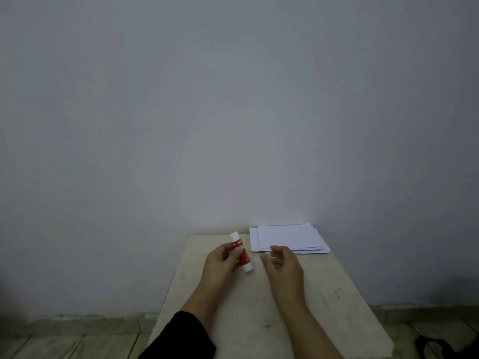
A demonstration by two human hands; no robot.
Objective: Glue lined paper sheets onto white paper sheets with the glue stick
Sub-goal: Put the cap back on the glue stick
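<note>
— Red and white, that was the glue stick (241, 252); where did it sit?

— In the left hand (221, 263), fingers curled round its red middle, thumb on the near side. It was tilted, the white cap end pointing up and away toward the wall (233, 112), the other white end low and near the tabletop (324, 294). Whether that lower end touched the surface, I could not tell.

— And the right hand (283, 265)?

— It held nothing. The fingers were loosely bent, relaxed, hovering just beside the glue stick, with the fingertips close to the near edge of the paper stack (289, 239).

— Where was the stack?

— At the far right corner of the tabletop, against the wall. White sheets lay fanned unevenly on one another. Lines on any of them were too faint to make out.

— Anything else?

— A black sleeve (181, 338) covered the left forearm; the right forearm was bare. The tabletop was pale and scuffed with small dark marks. Tiled floor (64, 345) showed at the left, and something black (438, 348) lay on the floor at the lower right.
</note>
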